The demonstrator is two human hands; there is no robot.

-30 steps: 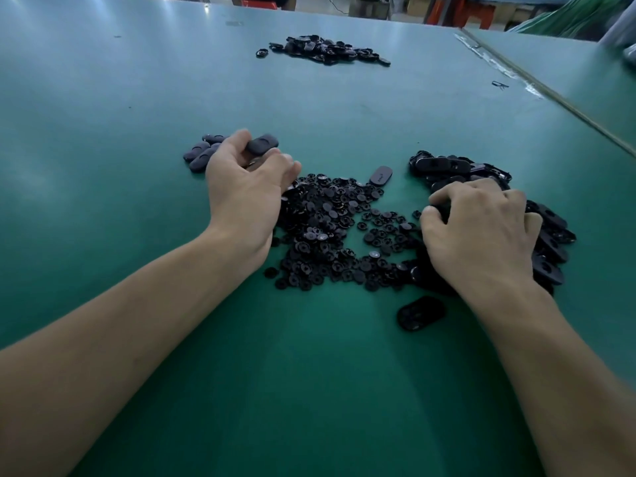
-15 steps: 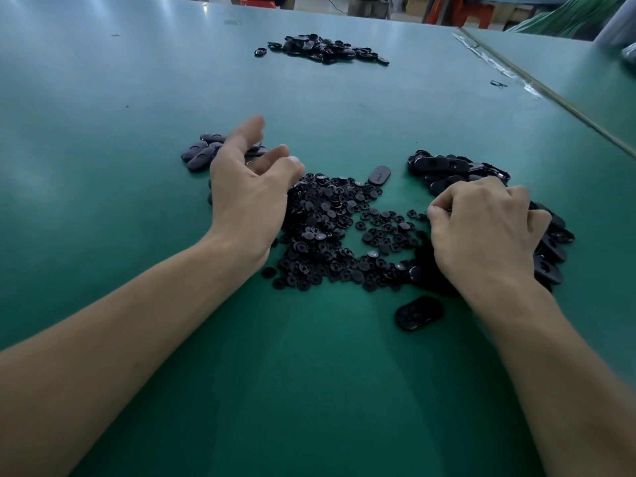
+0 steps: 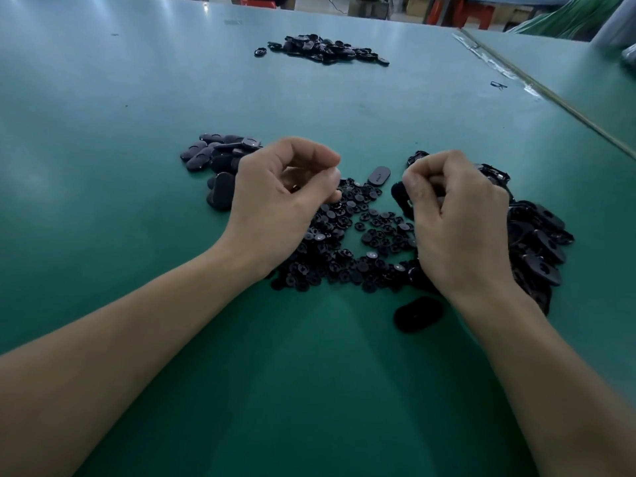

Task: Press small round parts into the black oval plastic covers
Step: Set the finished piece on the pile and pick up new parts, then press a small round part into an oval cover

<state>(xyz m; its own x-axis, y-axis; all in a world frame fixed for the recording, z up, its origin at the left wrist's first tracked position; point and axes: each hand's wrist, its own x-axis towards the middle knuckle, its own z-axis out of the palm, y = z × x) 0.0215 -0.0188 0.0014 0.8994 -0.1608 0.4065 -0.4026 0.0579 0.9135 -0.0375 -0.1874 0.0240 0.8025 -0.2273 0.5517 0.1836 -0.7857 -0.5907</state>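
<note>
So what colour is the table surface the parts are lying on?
Green, a teal shade, on the table; the head view shows it.

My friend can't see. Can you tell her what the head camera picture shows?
Two bare hands, left hand and right hand, hover curled over a heap of small round parts on a green table. Black oval covers sit in a left pile, a right pile and a far pile.

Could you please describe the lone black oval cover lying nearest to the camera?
The lone black oval plastic cover lies flat on the green table, just nearer than the heap of small round black parts. It looks smooth, dark and slightly glossy. The right wrist hides its right end; nothing visibly touches it otherwise.
</note>
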